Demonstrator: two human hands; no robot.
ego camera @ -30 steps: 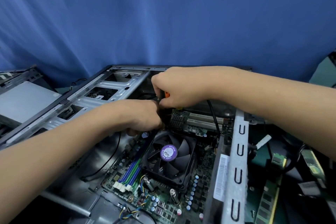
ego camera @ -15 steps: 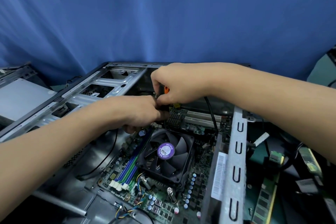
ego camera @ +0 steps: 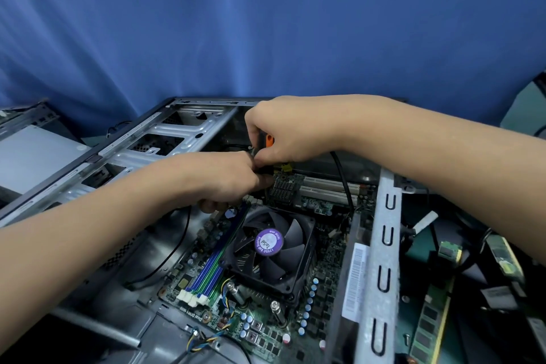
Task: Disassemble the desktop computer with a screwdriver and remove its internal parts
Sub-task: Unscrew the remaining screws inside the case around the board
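An open desktop case [ego camera: 165, 142] lies on its side with the green motherboard [ego camera: 266, 325] exposed. A black CPU fan [ego camera: 269, 248] with a purple label sits at its centre. My right hand [ego camera: 292, 133] is closed around a screwdriver whose orange and black handle [ego camera: 269, 140] shows between the fingers. It points down at the board's far edge beside a small heatsink [ego camera: 283, 190]. My left hand [ego camera: 233, 177] touches the right one, its fingers pinched around the dark shaft just below. The tip is hidden.
Blue and green memory slots [ego camera: 209, 272] lie left of the fan. White expansion slots [ego camera: 328, 189] and a black cable [ego camera: 342, 177] are behind it. A grey metal rail [ego camera: 384, 260] borders the case on the right. Loose memory sticks [ego camera: 428, 322] lie beyond it. A grey box [ego camera: 32, 156] stands at left.
Both hands stay together on the screwdriver at the same spot on the board. The view has shifted slightly, so the case sits a little higher in the frame.
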